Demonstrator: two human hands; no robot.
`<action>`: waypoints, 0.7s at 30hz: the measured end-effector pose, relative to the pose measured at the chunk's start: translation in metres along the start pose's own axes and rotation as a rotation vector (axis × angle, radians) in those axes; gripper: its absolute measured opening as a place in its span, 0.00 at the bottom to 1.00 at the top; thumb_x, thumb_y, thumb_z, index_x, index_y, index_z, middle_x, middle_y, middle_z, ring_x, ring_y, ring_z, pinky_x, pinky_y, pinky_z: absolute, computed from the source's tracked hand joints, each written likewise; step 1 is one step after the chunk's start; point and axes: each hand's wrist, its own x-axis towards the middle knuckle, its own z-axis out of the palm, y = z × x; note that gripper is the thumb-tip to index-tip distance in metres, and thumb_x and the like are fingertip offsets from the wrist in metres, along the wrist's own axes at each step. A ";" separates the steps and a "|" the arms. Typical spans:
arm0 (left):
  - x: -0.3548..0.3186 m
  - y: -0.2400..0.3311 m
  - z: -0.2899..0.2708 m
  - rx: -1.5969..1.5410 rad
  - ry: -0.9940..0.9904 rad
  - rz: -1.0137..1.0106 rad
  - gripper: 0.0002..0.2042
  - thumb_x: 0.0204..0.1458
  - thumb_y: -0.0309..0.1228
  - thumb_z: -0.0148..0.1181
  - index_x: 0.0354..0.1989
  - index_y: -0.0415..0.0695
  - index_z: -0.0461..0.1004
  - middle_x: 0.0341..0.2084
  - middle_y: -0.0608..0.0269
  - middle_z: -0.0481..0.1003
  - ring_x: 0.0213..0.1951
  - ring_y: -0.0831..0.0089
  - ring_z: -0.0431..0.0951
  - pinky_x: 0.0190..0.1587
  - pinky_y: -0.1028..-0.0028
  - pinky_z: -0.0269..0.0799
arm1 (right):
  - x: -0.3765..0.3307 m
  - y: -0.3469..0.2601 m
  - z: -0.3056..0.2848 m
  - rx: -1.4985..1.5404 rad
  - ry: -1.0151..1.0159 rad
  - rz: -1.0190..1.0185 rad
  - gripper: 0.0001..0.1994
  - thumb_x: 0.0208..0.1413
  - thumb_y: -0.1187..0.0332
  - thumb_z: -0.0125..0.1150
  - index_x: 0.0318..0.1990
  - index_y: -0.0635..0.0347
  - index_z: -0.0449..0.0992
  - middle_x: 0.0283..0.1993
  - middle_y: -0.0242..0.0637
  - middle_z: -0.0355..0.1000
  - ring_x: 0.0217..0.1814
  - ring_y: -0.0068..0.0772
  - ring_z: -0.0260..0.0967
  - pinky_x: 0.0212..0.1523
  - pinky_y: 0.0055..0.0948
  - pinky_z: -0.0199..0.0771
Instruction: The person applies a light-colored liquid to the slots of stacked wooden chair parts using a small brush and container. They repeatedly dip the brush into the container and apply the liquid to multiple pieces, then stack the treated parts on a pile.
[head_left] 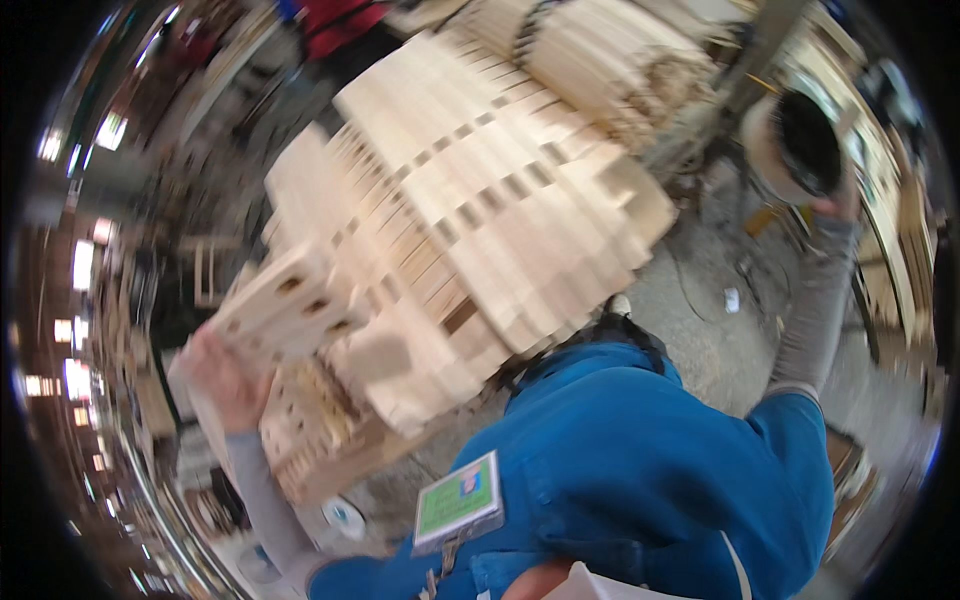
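My left hand [225,380] is at the left, its fingers curled over the end of a pale wooden board [262,318] with a row of holes. The board lies against a large pile of cut wooden pieces [490,190], stacked in rows with notches. Far off to the right, my right hand [842,195] grips a whitish round tub [765,150] by its side. The tub is tilted and its mouth looks dark inside; its contents cannot be made out. Motion blurs both hands, and the tub hides part of the right fingers.
Behind the main pile lies a rope-bound bundle of wood [600,60]. Other boards [880,250] line the right side. A grey floor [690,290] with scraps shows between. A person in red [335,25] is at the far left.
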 end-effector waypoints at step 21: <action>0.448 0.365 -0.145 -0.420 0.249 0.416 0.48 0.20 0.41 0.65 0.58 0.43 0.52 0.43 0.42 0.59 0.46 0.49 0.58 0.48 0.59 0.54 | 0.034 -0.071 -0.187 -0.116 0.729 -0.036 0.09 0.44 0.66 0.62 0.30 0.53 0.67 0.20 0.17 0.54 0.15 0.07 0.43 0.14 0.13 0.39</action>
